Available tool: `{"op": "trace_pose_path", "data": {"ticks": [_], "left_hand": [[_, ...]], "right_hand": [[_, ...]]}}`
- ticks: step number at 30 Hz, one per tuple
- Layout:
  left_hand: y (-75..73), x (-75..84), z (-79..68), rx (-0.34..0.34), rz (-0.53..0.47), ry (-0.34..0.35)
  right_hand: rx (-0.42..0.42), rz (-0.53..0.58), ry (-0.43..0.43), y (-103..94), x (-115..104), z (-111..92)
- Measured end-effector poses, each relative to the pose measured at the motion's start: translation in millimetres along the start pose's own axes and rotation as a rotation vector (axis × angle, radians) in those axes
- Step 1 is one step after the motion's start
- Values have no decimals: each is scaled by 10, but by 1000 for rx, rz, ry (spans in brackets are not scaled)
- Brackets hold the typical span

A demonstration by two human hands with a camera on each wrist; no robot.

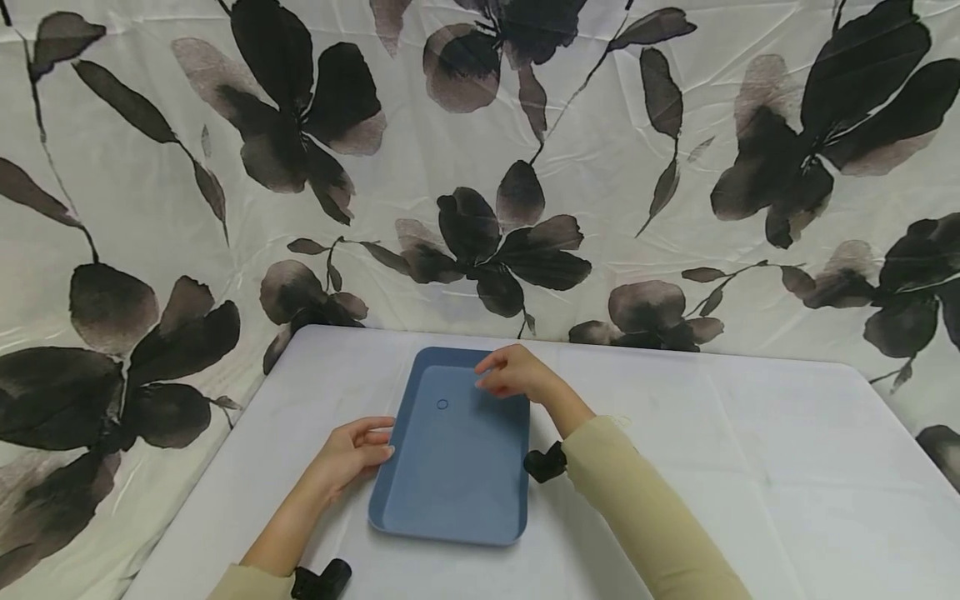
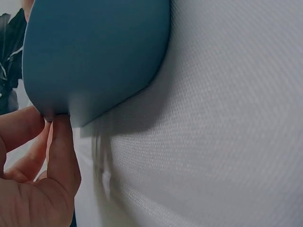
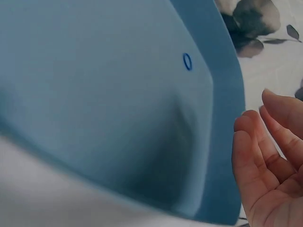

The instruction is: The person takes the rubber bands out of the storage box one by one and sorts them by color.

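Observation:
A blue rectangular tray with a raised rim lies lengthwise on the white-covered table. My left hand is at its left side, thumb and fingertips pinching the rim; the left wrist view shows the fingertips right at the tray's edge. Over the far right corner of the tray hovers my right hand, fingers loosely bent with nothing between them. The right wrist view also shows this hand beside the rim. A small dark blue ring shows on the tray's flat inside, toward the far end.
White cloth covers the table, whose far edge meets a hanging floral fabric. A thin pale yellow loop is visible beside the right sleeve. Black wrist devices sit at both cuffs.

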State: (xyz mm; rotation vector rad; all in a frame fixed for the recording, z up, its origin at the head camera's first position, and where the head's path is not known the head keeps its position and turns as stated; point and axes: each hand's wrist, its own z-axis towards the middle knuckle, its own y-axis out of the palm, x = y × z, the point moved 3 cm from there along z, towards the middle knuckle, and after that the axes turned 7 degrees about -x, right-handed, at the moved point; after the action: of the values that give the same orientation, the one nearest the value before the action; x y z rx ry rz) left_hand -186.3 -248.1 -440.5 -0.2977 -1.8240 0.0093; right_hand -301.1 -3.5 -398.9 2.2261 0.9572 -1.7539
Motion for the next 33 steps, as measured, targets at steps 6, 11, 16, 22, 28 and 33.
{"op": "trace_pose_path", "data": {"ticks": [6, 11, 16, 22, 28, 33], "left_hand": [[-23, 5, -4, 6, 6, 5], [-16, 20, -1, 20, 9, 11], [-6, 26, 15, 15, 14, 17], [-16, 4, -10, 8, 12, 12], [-1, -1, -28, 6, 8, 11], [18, 7, -21, 6, 1, 18]], "right_hand": [[-4, -10, -16, 193, 55, 84], [-15, 2, -42, 321, 119, 145], [13, -35, -75, 396, 151, 177], [109, -236, -157, 503, 207, 215], [221, -431, -236, 599, 202, 217], [286, -523, -210, 657, 206, 230]]}}
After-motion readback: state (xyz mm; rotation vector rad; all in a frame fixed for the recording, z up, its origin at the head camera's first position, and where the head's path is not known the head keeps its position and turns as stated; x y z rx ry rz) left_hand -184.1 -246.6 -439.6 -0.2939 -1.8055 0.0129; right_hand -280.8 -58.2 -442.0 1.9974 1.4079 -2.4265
